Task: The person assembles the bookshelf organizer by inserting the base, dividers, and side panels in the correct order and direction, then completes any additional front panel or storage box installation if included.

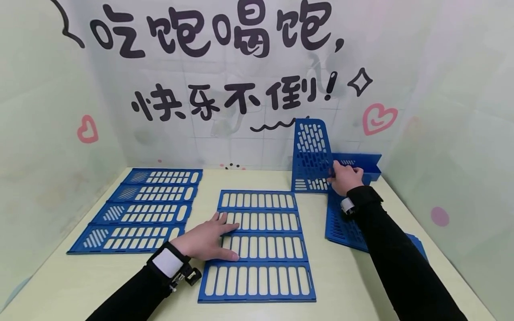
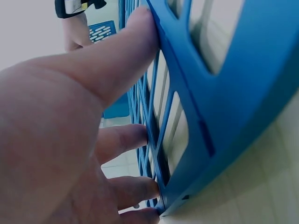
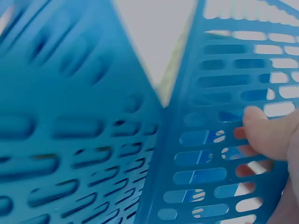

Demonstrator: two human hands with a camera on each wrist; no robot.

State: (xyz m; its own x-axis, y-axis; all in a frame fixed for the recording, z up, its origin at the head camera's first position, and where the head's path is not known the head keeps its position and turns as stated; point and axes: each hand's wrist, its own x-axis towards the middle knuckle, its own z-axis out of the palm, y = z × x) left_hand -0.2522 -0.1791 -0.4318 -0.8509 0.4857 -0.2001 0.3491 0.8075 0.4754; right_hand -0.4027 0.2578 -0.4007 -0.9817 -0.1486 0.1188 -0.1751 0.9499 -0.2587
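Observation:
Four blue slotted panels [image 1: 261, 249] lie edge to edge in a column at the middle of the pale table. My left hand [image 1: 217, 240] rests flat on their left side with straight fingers; in the left wrist view its fingers [image 2: 126, 140] press against the panel's edge [image 2: 224, 70]. At the back right, an upright blue perforated panel [image 1: 311, 154] stands on end. My right hand [image 1: 337, 174] pinches its lower right edge. In the right wrist view the thumb [image 3: 264, 133] lies on the front of this panel [image 3: 219, 93] and fingers show through its slots.
Four more blue slotted panels [image 1: 140, 209] lie in a column at the left. A flat perforated panel [image 1: 341, 223] lies under my right forearm. A low blue tray piece [image 1: 361, 162] stands behind the right hand. Papered walls [image 1: 60, 111] close in three sides.

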